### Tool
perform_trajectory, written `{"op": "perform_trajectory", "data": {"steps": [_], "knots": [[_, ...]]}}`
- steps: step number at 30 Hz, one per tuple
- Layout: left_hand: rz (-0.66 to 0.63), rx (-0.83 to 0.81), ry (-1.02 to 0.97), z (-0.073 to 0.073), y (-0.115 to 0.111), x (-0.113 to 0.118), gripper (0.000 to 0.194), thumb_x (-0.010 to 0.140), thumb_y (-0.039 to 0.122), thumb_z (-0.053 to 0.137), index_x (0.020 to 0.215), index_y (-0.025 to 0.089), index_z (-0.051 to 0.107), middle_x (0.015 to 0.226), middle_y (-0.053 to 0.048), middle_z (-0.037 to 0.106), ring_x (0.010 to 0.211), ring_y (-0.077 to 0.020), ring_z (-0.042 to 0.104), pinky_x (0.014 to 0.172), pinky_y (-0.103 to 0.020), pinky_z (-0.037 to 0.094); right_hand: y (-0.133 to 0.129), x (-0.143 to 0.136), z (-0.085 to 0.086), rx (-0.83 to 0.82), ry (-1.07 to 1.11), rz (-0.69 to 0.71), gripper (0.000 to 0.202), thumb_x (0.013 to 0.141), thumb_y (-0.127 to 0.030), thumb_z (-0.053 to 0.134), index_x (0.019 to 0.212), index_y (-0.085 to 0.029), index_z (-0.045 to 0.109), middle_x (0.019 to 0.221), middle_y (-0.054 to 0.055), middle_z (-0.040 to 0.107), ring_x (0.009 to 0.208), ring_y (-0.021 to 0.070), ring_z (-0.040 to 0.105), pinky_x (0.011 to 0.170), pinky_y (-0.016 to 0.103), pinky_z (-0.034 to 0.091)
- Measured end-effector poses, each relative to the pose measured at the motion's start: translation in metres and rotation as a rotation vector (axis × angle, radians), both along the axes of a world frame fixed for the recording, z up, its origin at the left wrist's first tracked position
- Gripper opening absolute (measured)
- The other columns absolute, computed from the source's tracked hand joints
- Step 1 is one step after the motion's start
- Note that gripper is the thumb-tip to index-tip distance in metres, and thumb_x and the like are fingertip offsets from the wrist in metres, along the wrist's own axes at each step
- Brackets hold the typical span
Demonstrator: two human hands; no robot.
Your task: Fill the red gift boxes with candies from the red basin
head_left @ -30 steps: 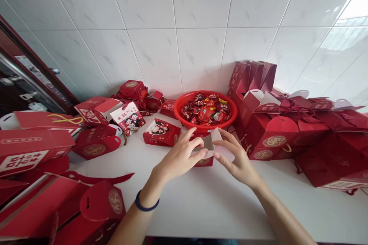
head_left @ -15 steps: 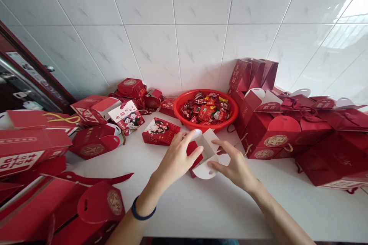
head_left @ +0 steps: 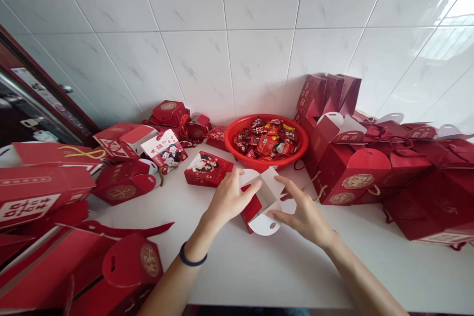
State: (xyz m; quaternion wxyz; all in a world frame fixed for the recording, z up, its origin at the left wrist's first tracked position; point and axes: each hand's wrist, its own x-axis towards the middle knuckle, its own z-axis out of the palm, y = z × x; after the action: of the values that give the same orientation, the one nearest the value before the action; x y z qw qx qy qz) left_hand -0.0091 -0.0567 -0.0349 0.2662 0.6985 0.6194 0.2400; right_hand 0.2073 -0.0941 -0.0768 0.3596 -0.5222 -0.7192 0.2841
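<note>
A small red gift box [head_left: 254, 204] with a white inside stands open-topped on the white table in front of me, its white flaps folded outward. My left hand [head_left: 232, 195] is at its left side, thumb over the edge by the rounded back flap. On the right side my right hand [head_left: 301, 211] has its index finger at the square flap and its thumb at the rounded front flap; its other fingers are partly hidden. Inside, the part of the box I can see holds nothing. Just behind it sits a red plastic basin [head_left: 237, 154] of wrapped candies [head_left: 267, 143].
A flat red box with a printed couple [head_left: 207, 169] lies left of my left hand. Red gift boxes [head_left: 126, 182] crowd the left side, with a ribbon [head_left: 148, 233] trailing out. Stacked red boxes [head_left: 365, 168] fill the right, against a tiled wall [head_left: 259, 69].
My left hand has shifted slightly, its thumb moving up toward the box's back edge. The rounded back flap shows more now, and the front flap sits a little lower.
</note>
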Motion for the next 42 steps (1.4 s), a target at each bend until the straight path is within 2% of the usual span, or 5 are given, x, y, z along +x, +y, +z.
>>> {"op": "perform_trajectory", "data": {"steps": [11, 18, 26, 33, 42], "knots": [[-0.349, -0.394, -0.490, 0.000, 0.025, -0.055, 0.082, 0.068, 0.031, 0.074, 0.147, 0.022, 0.053, 0.149, -0.009, 0.056, 0.134, -0.0331, 0.055, 0.107, -0.043, 0.049, 0.015, 0.012, -0.006, -0.129, 0.020, -0.011, 0.077, 0.078, -0.064, 0.072, 0.139, -0.027, 0.046, 0.112, 0.008, 0.072, 0.102, 0.0262, 0.069, 0.085, 0.042, 0.057], [-0.414, -0.343, -0.457, -0.020, 0.040, -0.056, 0.085, 0.072, 0.032, 0.079, 0.151, 0.026, 0.047, 0.150, -0.009, 0.056, 0.133, -0.0305, 0.057, 0.108, -0.045, 0.049, 0.021, 0.010, -0.009, -0.180, 0.023, 0.026, 0.072, 0.087, -0.066, 0.060, 0.142, -0.023, 0.045, 0.102, 0.008, 0.074, 0.084, 0.0225, 0.071, 0.075, 0.037, 0.058], [-0.403, -0.228, -0.394, 0.000, 0.048, -0.060, 0.071, 0.076, 0.039, 0.077, 0.142, 0.023, 0.057, 0.142, -0.010, 0.062, 0.124, -0.0286, 0.063, 0.101, -0.040, 0.054, 0.030, 0.021, 0.017, 0.315, -0.011, -0.202, 0.040, 0.093, -0.054, 0.057, 0.115, -0.022, 0.066, 0.112, 0.013, 0.068, 0.095, 0.0249, 0.068, 0.085, 0.039, 0.057], [-0.175, 0.138, -0.372, 0.008, 0.059, -0.042, 0.039, 0.078, 0.037, 0.070, 0.112, 0.018, 0.073, 0.119, -0.011, 0.073, 0.102, -0.0250, 0.070, 0.089, -0.038, 0.059, 0.106, 0.015, 0.058, 0.206, -0.263, -0.205, 0.039, 0.092, -0.030, 0.057, 0.130, -0.021, 0.058, 0.130, 0.011, 0.065, 0.117, 0.0263, 0.064, 0.098, 0.040, 0.051], [-0.249, 0.241, -0.391, 0.020, 0.086, -0.012, 0.023, 0.081, 0.023, 0.064, 0.100, 0.016, 0.076, 0.110, -0.010, 0.077, 0.099, -0.0219, 0.072, 0.091, -0.035, 0.058, 0.186, -0.021, 0.046, -0.156, -0.489, 0.004, 0.093, 0.057, -0.027, 0.089, 0.142, -0.020, 0.053, 0.128, 0.017, 0.069, 0.113, 0.0348, 0.067, 0.088, 0.037, 0.052]]}}
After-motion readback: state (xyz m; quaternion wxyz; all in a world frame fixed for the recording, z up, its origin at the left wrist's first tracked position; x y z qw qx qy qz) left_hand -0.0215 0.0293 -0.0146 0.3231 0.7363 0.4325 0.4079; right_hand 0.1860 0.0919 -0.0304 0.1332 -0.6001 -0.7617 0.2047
